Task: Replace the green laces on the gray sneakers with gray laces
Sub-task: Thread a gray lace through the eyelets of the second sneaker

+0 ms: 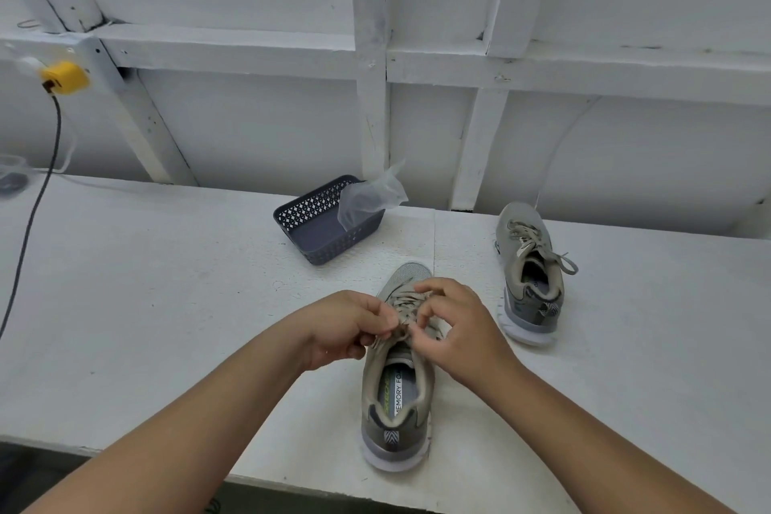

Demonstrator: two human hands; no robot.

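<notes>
head view. landmark: the near gray mesh sneaker (397, 388), heel toward the camera, on the white painted bench (167, 284). the left hand (348, 323) and right hand (457, 323) meet over its tongue, fingers curled and pinching the pale gray flat lace (402, 305) at the top eyelets; whether a knot is formed there, cannot tell. beyond and to the right of this sneaker stands the second gray sneaker (530, 275), already laced in gray with a loose bow. beyond and just left of the near sneaker sits a dark slotted plastic basket (308, 217) holding a clear plastic bag (367, 196). no green lace shows anywhere. judgement: nearly finished; only tying off the near sneaker appears left.
</notes>
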